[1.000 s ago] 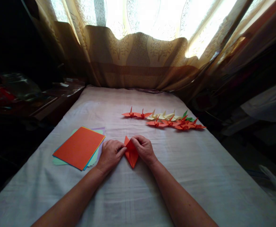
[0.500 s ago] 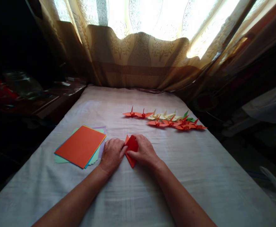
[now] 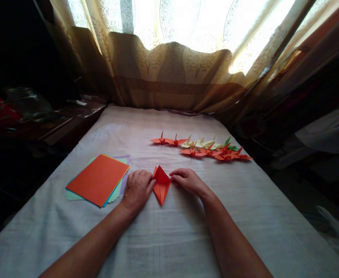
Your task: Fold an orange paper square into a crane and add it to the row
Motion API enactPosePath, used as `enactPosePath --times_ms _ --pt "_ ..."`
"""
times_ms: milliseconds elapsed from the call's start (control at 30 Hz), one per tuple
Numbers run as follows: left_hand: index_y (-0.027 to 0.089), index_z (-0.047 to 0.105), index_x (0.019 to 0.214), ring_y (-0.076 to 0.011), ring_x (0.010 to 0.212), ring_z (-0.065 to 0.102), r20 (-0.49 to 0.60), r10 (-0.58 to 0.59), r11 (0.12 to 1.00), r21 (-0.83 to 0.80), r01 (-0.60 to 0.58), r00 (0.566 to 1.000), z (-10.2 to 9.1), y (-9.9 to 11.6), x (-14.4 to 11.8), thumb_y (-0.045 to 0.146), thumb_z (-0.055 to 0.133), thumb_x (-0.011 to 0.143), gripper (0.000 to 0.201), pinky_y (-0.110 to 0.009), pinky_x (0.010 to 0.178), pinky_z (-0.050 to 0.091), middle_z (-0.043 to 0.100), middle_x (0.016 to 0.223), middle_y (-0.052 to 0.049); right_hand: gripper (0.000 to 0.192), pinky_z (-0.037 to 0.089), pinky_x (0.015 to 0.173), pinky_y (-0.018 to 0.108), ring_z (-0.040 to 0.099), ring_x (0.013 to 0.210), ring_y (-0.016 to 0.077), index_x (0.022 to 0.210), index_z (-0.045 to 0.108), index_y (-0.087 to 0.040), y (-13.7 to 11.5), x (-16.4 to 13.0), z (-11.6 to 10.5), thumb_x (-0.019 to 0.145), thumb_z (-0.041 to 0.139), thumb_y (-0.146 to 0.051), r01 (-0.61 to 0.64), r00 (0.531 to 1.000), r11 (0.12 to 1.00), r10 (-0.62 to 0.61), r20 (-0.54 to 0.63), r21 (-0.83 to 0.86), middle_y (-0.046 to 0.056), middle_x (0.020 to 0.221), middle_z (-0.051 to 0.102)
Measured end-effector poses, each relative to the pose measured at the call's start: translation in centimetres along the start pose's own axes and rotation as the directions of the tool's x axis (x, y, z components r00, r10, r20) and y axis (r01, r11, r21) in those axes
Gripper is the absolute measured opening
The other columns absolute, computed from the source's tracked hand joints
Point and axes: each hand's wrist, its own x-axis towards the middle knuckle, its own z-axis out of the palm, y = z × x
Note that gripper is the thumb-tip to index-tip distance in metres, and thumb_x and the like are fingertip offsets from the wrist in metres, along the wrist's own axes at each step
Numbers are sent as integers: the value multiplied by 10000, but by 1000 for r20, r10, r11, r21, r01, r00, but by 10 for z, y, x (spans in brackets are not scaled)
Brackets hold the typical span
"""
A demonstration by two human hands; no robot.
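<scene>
My left hand (image 3: 137, 189) pins the folded orange paper (image 3: 161, 187) flat with its fingers against its left edge, long axis pointing toward me, while my right hand (image 3: 186, 180), fingers loosely curled and empty, rests just right of it.

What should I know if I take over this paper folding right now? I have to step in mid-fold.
Left hand presses the left edge of the half-folded orange piece, flat on the cloth-covered table.
Right hand: fingertips at the piece's right corner, holding nothing.
Paper stack lies left of the hands; finished cranes sit in rows beyond.
Done: several cranes.
Left: this piece's remaining folds.
</scene>
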Motion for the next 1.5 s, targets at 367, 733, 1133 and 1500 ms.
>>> enactPosePath --times_ms 367,733,1133,1500 --pt "216 627 841 -243 875 561 -28 7 1000 26 -6 1000 2 -1 1 311 568 923 139 -374 790 362 661 880 -48 167 464 647 240 655 714 157 817 768 -205 -5 -1 11 791 638 -308 113 993 980 -118 -24 -163 4 775 752" --pt "202 638 816 -243 839 575 -23 -21 998 55 22 1000 1 2 7 349 639 899 169 -364 757 349 664 831 -44 143 448 691 263 655 744 169 904 732 -240 -24 -6 34 836 611 -275 94 941 895 -223 -255 -435 24 879 744" --pt "197 642 809 -229 835 573 -18 -21 999 36 22 1000 -1 2 5 336 615 913 176 -352 766 347 663 830 -34 141 411 665 234 627 714 148 856 706 -221 -24 -6 48 861 583 -290 165 868 878 -346 -357 -450 8 786 697" --pt "199 655 816 -226 829 578 -11 -13 1000 22 13 1000 -1 0 6 342 625 908 173 -352 767 356 662 827 -28 164 434 704 245 615 781 149 930 773 -254 -11 0 18 828 657 -309 149 977 933 -189 -95 -328 15 871 699"
